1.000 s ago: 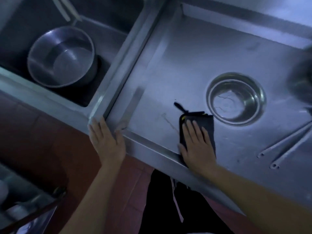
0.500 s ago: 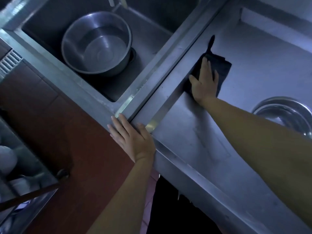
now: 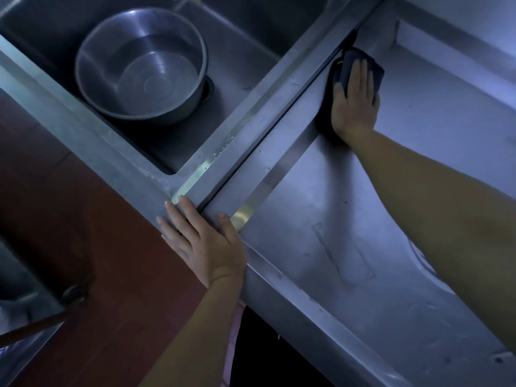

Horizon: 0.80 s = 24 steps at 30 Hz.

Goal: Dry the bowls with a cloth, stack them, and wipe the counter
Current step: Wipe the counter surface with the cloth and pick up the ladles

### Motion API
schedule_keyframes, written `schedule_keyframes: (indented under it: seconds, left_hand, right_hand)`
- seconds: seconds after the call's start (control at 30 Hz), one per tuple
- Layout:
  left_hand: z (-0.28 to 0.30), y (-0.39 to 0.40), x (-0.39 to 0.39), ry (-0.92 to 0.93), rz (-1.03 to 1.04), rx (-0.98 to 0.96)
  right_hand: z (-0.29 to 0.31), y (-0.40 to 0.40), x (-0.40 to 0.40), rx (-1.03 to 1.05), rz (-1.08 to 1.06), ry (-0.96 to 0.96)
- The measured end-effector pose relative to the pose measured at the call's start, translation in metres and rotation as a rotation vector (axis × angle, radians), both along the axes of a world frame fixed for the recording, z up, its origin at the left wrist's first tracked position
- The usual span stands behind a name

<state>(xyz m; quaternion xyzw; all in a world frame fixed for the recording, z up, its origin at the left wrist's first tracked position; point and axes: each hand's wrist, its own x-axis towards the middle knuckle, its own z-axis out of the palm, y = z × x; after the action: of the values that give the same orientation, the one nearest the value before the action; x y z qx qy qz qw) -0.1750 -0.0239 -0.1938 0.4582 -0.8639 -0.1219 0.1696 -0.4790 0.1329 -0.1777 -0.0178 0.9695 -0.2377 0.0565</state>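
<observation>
At the far left of my view a red-brown tiled floor (image 3: 83,219) fills the lower corner, with the blurred edge of a metal rack (image 3: 30,325) that I cannot make out clearly. Above it sits the deep stainless steel sink basin (image 3: 243,68), and inside it stands a large round stainless steel bowl (image 3: 141,65), upright, with a little water pooled in its bottom, just beside the drain. Moving right, my left hand (image 3: 201,241) rests flat on the front corner where the sink's rim meets the stainless steel worktop (image 3: 335,247); its fingers (image 3: 178,216) are straight and spread, holding nothing, the thumb lying across the seam between the two metal units. A bright reflective strip runs along that seam toward the back. Further right and farther back, my right hand (image 3: 354,101) presses a dark folded cloth (image 3: 346,65) down onto the worktop, right against the raised edge next to the sink divider. Those fingers (image 3: 357,76) lie straight and close together on top of the cloth, not curled round it, and the cloth shows past the fingertips and along the thumb side. My right forearm stretches from the lower right corner across the worktop to that hand. At the right edge, under the forearm, a curved metal rim peeks out, too hidden for me to identify.
</observation>
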Motion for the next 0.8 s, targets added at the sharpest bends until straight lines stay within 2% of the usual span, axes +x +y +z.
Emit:
schedule_keyframes:
  seconds: [0.13,0.3,0.47,0.57,0.73,0.8]
  left_hand:
    - [0.0,0.0,0.0,0.01,-0.006,0.013]
    - [0.002,0.0,0.0,-0.005,-0.005,0.045]
    - [0.009,0.0,-0.001,-0.004,-0.019,0.094]
    - [0.01,0.0,-0.001,-0.011,-0.021,0.107]
    - [0.012,-0.001,0.001,-0.011,-0.019,0.108]
    - [0.014,-0.001,0.002,-0.01,-0.037,0.144]
  right_hand:
    - [0.0,-0.007,0.004,0.055,0.141,0.013]
    - [0.001,-0.016,0.064,0.079,0.345,0.034]
    - [-0.008,-0.035,0.172,0.093,0.759,0.129]
    - [-0.015,-0.044,0.209,0.109,0.96,0.201]
    - [-0.019,-0.038,0.205,0.157,1.092,0.187]
    - [-0.019,-0.023,0.185,0.178,1.009,0.164]
